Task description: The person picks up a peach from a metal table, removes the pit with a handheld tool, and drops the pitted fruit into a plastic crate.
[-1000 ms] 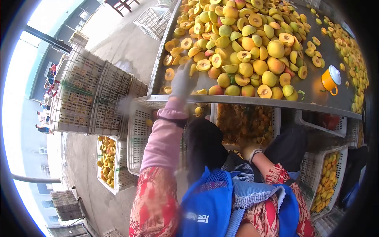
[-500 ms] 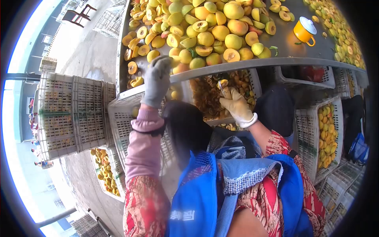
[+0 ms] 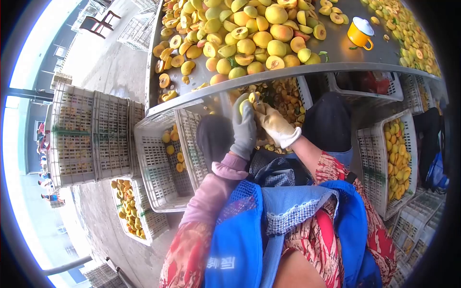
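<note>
My left hand (image 3: 244, 126), in a grey glove, is closed round a yellow-green peach half (image 3: 238, 104) just below the table edge. Close beside it, my right hand (image 3: 277, 126), in a pale yellow glove, has its fingers curled at the fruit. A small yellow piece (image 3: 253, 97) shows at those fingertips. The small metal pitting tool seen there half a second ago is mostly hidden now. Beneath both hands sits a crate holding brownish peach scraps (image 3: 287, 98). Whole and halved peaches (image 3: 245, 46) are heaped on the metal table (image 3: 192, 79) above.
A yellow mug (image 3: 360, 34) with a white lid stands on the table. Left of my knees is a white crate (image 3: 161, 189) with a few peaches inside. Stacked crates (image 3: 72, 134) rise farther left. Another crate of peach halves (image 3: 396, 161) is at right.
My left hand has come down from the table edge to meet my right hand, now with a peach half in it. My right hand has shifted slightly left.
</note>
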`<state>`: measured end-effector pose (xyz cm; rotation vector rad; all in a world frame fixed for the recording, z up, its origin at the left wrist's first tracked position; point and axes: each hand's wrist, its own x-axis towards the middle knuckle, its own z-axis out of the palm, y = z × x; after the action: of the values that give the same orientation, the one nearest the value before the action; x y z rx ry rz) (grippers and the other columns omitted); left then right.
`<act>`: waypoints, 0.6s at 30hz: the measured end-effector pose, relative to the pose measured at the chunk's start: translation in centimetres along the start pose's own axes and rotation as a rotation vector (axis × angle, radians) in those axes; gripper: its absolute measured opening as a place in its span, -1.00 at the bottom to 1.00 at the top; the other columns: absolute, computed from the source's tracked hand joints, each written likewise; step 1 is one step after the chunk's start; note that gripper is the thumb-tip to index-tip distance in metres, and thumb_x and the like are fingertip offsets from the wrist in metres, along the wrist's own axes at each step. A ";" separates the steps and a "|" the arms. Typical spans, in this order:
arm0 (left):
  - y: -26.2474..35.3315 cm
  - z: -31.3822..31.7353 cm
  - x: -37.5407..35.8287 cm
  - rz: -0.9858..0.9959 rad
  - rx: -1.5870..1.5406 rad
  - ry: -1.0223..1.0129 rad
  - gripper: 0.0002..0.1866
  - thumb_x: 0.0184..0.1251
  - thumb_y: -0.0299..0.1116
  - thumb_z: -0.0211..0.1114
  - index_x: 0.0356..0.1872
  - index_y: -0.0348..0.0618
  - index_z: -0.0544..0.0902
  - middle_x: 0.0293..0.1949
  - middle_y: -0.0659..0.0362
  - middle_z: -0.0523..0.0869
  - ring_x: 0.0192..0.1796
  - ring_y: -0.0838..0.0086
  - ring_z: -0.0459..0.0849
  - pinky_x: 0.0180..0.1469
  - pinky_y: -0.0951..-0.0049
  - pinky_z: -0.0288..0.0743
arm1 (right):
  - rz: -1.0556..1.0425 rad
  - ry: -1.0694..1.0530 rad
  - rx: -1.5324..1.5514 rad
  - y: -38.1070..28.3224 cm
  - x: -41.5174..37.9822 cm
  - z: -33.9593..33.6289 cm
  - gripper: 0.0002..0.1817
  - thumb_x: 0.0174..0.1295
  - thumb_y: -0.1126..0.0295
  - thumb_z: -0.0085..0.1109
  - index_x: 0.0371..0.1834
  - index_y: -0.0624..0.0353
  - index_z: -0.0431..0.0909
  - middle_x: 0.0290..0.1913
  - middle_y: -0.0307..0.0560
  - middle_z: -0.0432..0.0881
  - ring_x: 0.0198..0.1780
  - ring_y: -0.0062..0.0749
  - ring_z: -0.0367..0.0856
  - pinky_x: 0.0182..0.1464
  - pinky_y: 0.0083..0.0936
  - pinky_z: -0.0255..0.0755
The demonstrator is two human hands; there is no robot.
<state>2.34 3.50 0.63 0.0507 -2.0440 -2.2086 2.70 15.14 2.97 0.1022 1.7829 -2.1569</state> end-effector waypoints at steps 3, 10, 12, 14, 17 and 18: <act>1.7 -0.7 0.4 -0.359 -0.340 -0.009 -0.69 0.43 -0.34 0.13 0.10 -0.26 0.53 -0.05 0.14 0.63 -0.03 0.50 0.58 0.04 0.49 0.49 | -0.001 -0.091 -0.102 2.0 0.4 -0.8 -0.53 0.27 0.15 0.22 0.09 0.27 0.48 -0.26 -0.15 0.62 -0.19 -0.54 0.55 -0.10 -0.56 0.44; 0.3 -1.7 1.8 -0.401 -0.233 -0.202 -0.69 0.38 -0.38 0.19 0.08 -0.28 0.54 -0.07 0.14 0.66 -0.07 0.46 0.63 0.03 0.48 0.53 | 0.373 -0.228 -0.079 -2.7 -0.8 -2.2 -0.75 0.19 0.21 0.22 -0.31 0.19 0.55 -0.48 -0.23 0.48 -0.42 -0.59 0.46 -0.38 -0.58 0.36; -0.3 -1.1 2.0 -0.370 -0.026 -0.172 -0.69 0.36 -0.37 0.21 0.08 -0.25 0.54 -0.08 0.16 0.65 -0.09 0.49 0.62 0.00 0.52 0.53 | 0.166 -0.313 -0.313 -1.5 -0.1 -2.8 -0.76 0.20 0.21 0.20 -0.31 0.17 0.53 -0.53 -0.23 0.45 -0.50 -0.56 0.46 -0.50 -0.57 0.32; -0.7 -0.7 1.9 -0.400 -0.053 -0.143 -0.69 0.36 -0.34 0.22 0.06 -0.23 0.53 -0.10 0.17 0.65 -0.12 0.50 0.62 -0.04 0.54 0.53 | 0.417 -0.248 -0.194 -2.0 -0.1 -3.2 -0.74 0.23 0.18 0.19 -0.28 0.14 0.47 -0.61 -0.24 0.42 -0.66 -0.52 0.40 -0.68 -0.56 0.23; -1.3 -0.6 2.1 -0.563 -0.479 -0.119 -0.64 0.39 -0.16 0.19 0.04 -0.20 0.50 -0.14 0.14 0.62 -0.15 0.44 0.61 -0.12 0.45 0.56 | 0.441 -0.079 0.215 0.7 0.6 -3.9 -0.71 0.22 0.17 0.20 -0.23 0.15 0.42 -0.62 -0.23 0.43 -0.71 -0.54 0.37 -0.69 -0.56 0.26; -1.1 -0.3 2.5 -0.533 -0.616 -0.080 -0.54 0.41 -0.01 0.11 0.10 -0.16 0.46 -0.13 0.13 0.59 -0.11 0.39 0.60 -0.10 0.39 0.56 | 0.476 -0.022 0.295 1.4 0.9 -4.5 -0.70 0.22 0.17 0.21 -0.20 0.15 0.42 -0.59 -0.22 0.46 -0.70 -0.54 0.38 -0.69 -0.57 0.27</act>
<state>-0.16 2.96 -0.32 0.4971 -1.3951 -3.1088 1.54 19.05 0.46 0.5153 1.2534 -2.0301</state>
